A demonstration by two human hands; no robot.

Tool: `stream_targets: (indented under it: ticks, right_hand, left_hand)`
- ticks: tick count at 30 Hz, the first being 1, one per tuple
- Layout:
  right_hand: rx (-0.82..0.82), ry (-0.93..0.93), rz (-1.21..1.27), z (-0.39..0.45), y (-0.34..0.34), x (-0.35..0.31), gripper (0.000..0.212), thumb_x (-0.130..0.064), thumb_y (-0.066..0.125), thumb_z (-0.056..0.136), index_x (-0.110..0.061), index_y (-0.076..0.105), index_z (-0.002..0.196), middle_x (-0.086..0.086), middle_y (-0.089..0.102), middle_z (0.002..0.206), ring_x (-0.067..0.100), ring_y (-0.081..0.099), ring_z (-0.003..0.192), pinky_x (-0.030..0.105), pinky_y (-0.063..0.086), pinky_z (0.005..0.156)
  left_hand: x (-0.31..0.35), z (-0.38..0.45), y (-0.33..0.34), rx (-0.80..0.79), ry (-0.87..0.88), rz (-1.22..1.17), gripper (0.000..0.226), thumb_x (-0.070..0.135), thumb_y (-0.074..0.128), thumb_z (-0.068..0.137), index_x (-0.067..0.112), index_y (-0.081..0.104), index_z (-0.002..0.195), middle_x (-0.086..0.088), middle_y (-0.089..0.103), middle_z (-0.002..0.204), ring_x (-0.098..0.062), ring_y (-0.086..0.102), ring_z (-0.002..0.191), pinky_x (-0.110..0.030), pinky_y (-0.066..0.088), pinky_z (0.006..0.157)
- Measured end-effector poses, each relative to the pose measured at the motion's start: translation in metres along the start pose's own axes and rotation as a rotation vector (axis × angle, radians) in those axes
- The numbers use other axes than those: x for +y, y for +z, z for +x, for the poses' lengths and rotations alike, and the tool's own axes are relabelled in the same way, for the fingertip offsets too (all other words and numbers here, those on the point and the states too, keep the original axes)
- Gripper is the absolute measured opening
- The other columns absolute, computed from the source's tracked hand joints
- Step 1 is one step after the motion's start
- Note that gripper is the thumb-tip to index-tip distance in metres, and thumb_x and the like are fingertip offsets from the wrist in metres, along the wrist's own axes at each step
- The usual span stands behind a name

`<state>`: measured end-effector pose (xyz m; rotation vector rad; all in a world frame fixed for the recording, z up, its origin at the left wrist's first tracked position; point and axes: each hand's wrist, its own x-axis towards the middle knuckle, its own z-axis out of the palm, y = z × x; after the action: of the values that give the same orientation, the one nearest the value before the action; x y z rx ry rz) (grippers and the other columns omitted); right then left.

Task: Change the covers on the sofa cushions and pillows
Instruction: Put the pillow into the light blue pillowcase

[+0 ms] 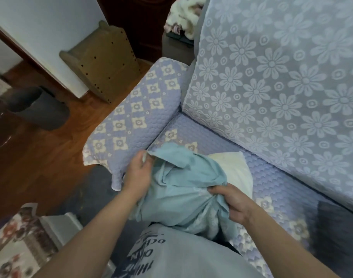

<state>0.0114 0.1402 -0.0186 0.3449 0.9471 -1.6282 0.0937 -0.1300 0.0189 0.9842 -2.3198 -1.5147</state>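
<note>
A light blue pillow cover [177,189] is bunched up at the sofa's front edge, partly over a white pillow [233,167] whose far corner sticks out. My left hand [138,173] grips the cover's left side, fingers curled into the cloth. My right hand [234,203] holds a gathered fold on its right side. The pillow's near part is hidden under the cover.
The sofa seat [276,177] and armrest [135,115] wear a quilted lilac cover; the back cushion [282,77] has a flowered lace cover. A wooden stand [103,63] and a dark bin [41,109] stand on the wood floor at left. Patterned cloth [21,237] lies at bottom left.
</note>
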Motion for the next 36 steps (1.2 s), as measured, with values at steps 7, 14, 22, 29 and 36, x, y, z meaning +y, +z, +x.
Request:
stream_targets:
  ticks: [7,14,22,29,36]
  right_hand:
    - [0.192,-0.045,0.047,0.0,0.004,-0.007,0.044,-0.036,0.06,0.099,-0.004,0.066,0.128,0.021,0.067,0.126,0.037,0.064,0.119,0.052,0.043,0.111]
    - [-0.102,-0.038,0.132,-0.009,-0.001,-0.011,0.08,-0.038,0.086,0.075,-0.003,0.056,0.14,0.023,0.057,0.14,0.039,0.052,0.133,0.053,0.038,0.114]
    - [0.067,-0.006,0.262,-0.007,0.001,-0.015,0.046,-0.028,0.057,0.097,0.0,0.061,0.134,0.024,0.064,0.13,0.037,0.067,0.109,0.048,0.059,0.089]
    - [0.033,0.086,0.202,-0.021,0.003,-0.02,0.052,-0.043,0.053,0.097,-0.003,0.069,0.125,0.022,0.062,0.134,0.037,0.063,0.12,0.049,0.05,0.103]
    - [-0.146,0.121,0.112,-0.023,0.017,-0.011,0.052,-0.034,0.056,0.1,-0.001,0.055,0.14,0.024,0.051,0.145,0.038,0.052,0.133,0.048,0.042,0.111]
  left_hand:
    - [0.017,-0.004,-0.03,-0.047,-0.527,-0.637,0.043,0.039,0.044,0.106,0.007,0.067,0.124,-0.014,0.073,0.119,-0.031,0.07,0.111,-0.046,0.051,0.098]
    - [0.015,-0.005,-0.033,-0.372,-0.28,-0.163,0.037,0.028,0.064,0.07,0.007,0.072,0.1,-0.019,0.072,0.105,-0.035,0.067,0.099,-0.05,0.048,0.091]
    - [0.001,-0.006,-0.018,-0.328,-0.37,-0.321,0.034,0.022,0.072,0.068,0.002,0.068,0.095,-0.018,0.07,0.107,-0.036,0.062,0.103,-0.047,0.044,0.096]
    - [0.027,-0.027,0.003,-0.525,-0.023,0.253,0.043,0.011,0.072,0.091,0.041,0.057,0.117,0.04,0.06,0.106,0.028,0.053,0.095,-0.015,0.046,0.091]
    - [0.043,-0.048,0.035,-0.847,-0.052,0.508,0.08,0.07,0.065,0.073,0.038,0.045,0.144,0.026,0.044,0.14,0.001,0.043,0.13,-0.02,0.031,0.109]
